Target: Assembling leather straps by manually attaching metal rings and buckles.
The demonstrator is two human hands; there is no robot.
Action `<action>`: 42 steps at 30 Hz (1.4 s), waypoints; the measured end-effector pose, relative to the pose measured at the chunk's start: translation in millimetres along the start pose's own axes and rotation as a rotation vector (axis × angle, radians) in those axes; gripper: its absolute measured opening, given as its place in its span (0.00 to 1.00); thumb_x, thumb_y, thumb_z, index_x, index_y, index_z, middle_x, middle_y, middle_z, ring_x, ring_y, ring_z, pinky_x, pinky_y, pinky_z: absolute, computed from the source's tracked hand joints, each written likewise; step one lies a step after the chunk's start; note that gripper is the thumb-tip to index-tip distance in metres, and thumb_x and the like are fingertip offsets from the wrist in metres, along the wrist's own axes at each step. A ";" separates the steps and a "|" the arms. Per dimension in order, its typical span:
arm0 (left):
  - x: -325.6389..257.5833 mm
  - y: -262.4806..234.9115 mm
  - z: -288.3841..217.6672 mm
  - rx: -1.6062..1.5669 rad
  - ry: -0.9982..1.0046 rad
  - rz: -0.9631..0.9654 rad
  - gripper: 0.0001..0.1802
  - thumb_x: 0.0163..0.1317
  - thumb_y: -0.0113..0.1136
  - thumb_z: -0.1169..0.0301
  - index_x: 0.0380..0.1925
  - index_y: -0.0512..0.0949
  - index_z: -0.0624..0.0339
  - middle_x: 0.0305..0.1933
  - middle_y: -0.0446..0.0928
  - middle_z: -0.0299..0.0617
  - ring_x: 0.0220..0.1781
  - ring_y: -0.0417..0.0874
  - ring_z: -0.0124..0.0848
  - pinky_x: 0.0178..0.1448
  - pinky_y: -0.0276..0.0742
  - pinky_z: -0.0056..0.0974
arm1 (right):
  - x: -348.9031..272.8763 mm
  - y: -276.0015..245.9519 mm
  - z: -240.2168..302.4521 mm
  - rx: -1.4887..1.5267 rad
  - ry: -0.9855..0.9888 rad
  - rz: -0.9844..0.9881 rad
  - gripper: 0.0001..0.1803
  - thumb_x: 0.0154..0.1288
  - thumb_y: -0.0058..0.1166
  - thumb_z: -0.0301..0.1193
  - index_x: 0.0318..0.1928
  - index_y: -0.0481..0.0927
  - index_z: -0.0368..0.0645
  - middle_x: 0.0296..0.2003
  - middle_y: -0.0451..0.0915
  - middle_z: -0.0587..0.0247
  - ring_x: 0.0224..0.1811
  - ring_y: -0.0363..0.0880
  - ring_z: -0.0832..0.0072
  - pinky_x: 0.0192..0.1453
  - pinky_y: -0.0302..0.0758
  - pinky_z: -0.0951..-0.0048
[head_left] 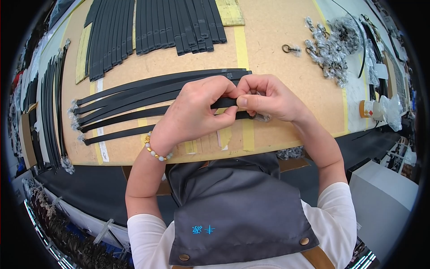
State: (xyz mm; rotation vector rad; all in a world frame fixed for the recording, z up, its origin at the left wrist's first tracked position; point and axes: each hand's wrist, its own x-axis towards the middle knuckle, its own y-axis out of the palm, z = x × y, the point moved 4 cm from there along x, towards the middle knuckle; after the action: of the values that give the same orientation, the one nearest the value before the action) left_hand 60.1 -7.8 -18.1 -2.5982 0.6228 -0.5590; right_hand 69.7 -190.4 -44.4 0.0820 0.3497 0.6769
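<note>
Black strap (226, 103) is being pinched at one end between both hands, just above the near edge of the counter (277, 58). Fingers of the left hand (197, 110) are being closed over the strap from the left side, while thumb and forefinger of the right hand (268, 98) are being pressed together on its tip, where a small clear-wrapped metal fitting (262, 117) is being held against it. The long axis of the strap is being kept roughly level, running leftward from the hands; both hands are equally near its end. Further left, finished straps (130, 101) are being fanned out on the counter. Beyond, to the right, a heap of bagged metal clasps (329, 49) is lying well apart.
</note>
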 end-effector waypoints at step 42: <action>2.7 4.5 9.1 0.191 0.045 0.090 0.11 0.57 0.70 0.76 0.39 0.81 0.64 0.41 0.79 0.45 0.43 0.81 0.41 0.47 0.79 0.39 | -22.1 -94.3 35.1 -1.264 -0.450 -0.865 0.10 0.69 0.62 0.32 0.48 0.85 0.43 0.43 0.86 0.59 0.47 0.83 0.63 0.55 0.78 0.64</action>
State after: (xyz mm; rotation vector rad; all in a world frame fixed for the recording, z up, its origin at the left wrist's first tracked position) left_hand 65.1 -10.1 -27.0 -2.3733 0.6632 -0.6179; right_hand 122.2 -276.3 -22.7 -1.0541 -0.5086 -0.0859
